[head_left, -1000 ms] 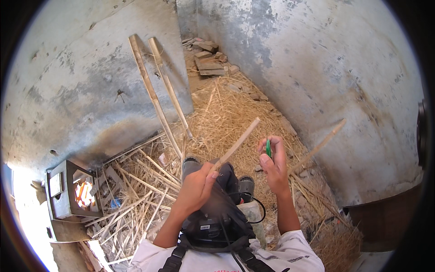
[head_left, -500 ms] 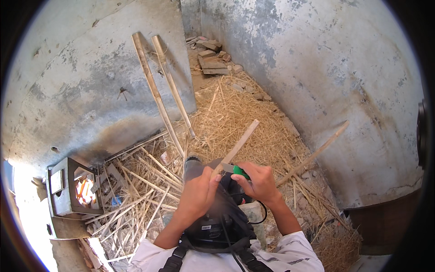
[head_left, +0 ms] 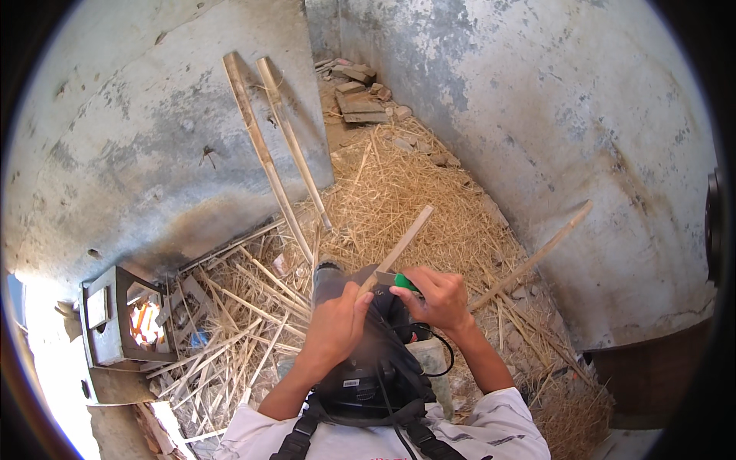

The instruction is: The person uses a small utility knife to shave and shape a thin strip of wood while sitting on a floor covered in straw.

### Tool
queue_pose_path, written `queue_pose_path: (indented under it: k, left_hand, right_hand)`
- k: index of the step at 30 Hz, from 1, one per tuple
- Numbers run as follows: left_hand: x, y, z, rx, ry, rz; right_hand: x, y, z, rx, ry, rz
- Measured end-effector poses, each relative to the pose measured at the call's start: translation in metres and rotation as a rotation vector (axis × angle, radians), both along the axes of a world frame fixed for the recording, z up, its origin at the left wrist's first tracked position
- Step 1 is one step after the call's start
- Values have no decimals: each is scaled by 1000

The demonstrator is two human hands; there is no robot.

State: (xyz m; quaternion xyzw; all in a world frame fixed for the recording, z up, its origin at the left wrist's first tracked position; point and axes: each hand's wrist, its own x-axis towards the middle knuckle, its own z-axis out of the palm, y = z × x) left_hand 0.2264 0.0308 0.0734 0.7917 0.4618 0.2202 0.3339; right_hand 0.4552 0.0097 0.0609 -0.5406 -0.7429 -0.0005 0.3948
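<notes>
My left hand (head_left: pixel 335 328) is closed around the near end of a flat split-bamboo strip (head_left: pixel 406 238), thumb along its side. The strip slants up and to the right, its far end free above the shavings. In my right hand (head_left: pixel 441 300) is a knife (head_left: pixel 405 284) with a green handle. Its short, broad blade lies against the strip just beyond my left fingers. The blade's edge is too small to make out. Both hands are close together over my dark-clad leg.
Two long bamboo poles (head_left: pixel 265 157) lean on the left wall. Straw-like shavings (head_left: pixel 429 184) cover the floor, with loose strips at the left. Another strip (head_left: pixel 533 257) leans toward the right wall. A box-like frame (head_left: pixel 115 322) stands at far left; bricks (head_left: pixel 360 103) lie in the back corner.
My right hand and the knife have shifted slightly away from me along the strip. The strip's far end has dipped a little to the left. My left hand keeps its grip.
</notes>
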Motion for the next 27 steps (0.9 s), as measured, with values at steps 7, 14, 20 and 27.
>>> queue_pose_path:
  k: [7,14,20,27]
  left_hand:
    - [-15,-23,-11,-119,-28,-91]
    - [-15,6,-21,-711,-391,-162]
    - [-6,5,-16,-742,-423,-177]
    - [3,-8,5,-229,-182,-50]
  right_hand:
    - [104,32,9,64,200,-555]
    - [46,-5,-10,-20,277,-160]
    - [1,-14,-5,-19,55,40]
    - [-5,-14,2,-40,-39,3]
